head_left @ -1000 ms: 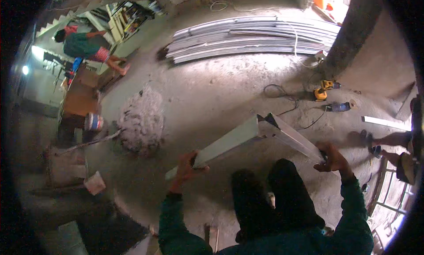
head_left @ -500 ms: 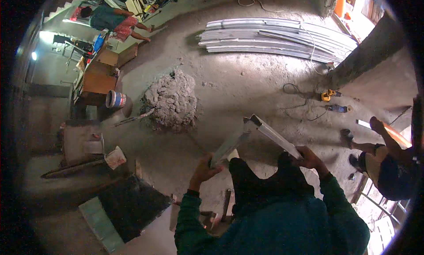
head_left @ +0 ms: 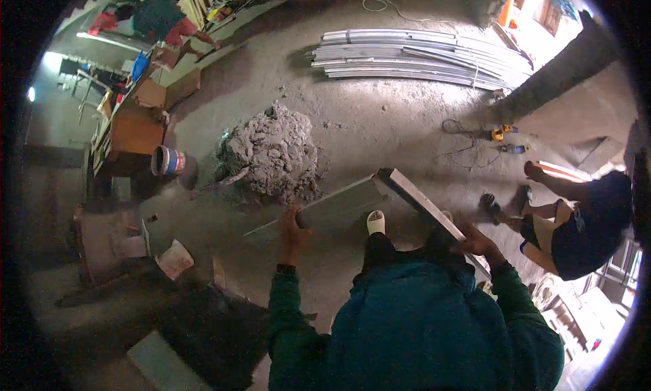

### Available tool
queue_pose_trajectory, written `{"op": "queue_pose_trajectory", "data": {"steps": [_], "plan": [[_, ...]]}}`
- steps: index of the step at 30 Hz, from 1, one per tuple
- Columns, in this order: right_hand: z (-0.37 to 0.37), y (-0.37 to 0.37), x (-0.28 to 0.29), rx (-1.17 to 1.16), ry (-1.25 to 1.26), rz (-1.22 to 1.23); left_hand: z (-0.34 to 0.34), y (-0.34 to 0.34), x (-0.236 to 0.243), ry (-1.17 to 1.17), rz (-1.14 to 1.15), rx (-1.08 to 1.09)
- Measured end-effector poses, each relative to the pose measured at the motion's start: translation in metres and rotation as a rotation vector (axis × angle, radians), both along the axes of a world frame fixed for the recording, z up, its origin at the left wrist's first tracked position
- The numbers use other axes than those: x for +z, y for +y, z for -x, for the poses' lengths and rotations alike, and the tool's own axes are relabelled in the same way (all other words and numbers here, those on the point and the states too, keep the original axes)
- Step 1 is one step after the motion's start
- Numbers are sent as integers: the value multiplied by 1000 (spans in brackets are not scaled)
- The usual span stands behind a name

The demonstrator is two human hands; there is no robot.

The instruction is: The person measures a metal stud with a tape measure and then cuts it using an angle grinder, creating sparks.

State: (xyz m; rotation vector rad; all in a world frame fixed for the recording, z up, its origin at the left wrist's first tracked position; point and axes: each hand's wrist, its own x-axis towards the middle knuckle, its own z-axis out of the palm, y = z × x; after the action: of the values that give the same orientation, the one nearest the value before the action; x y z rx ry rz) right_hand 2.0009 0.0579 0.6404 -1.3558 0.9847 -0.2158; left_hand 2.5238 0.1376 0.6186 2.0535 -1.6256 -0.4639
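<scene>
In front of me is a long light-grey metal channel (head_left: 427,208), sharply angled at a corner ahead of my body, with one arm running to each side. My left hand (head_left: 293,234) is closed on the left arm of the channel, slightly blurred, with a pale stretch jutting out past it. On the other arm, my right hand (head_left: 479,243) grips near the lower end, beside my right knee. One foot in a pale sandal (head_left: 376,223) shows below the corner.
Wet mortar (head_left: 274,150) is heaped ahead-left, beside a bucket (head_left: 168,162). A stack of metal channels (head_left: 407,55) lies at the far side. Corded power tools (head_left: 505,133) rest right of centre. One person (head_left: 583,215) is close on the right; another (head_left: 163,22) bends far left.
My left hand has moved forward and left, and the left arm of the channel has swung outward, widening the angle. The person on the right appears nearer, reaching toward a long piece.
</scene>
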Motion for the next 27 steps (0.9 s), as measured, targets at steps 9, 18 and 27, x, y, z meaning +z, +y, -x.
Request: {"op": "queue_pose_trajectory", "data": {"steps": [9,18,27], "plan": [[-39,67,7,-131,103,217,-35,-5,89,560,-499,-479],[-32,100,-35,-348,-84,204,-1,-12,87,843,-625,-378],[-100,29,78,-457,-211,475,55,-79,108,880,-39,-483]]}}
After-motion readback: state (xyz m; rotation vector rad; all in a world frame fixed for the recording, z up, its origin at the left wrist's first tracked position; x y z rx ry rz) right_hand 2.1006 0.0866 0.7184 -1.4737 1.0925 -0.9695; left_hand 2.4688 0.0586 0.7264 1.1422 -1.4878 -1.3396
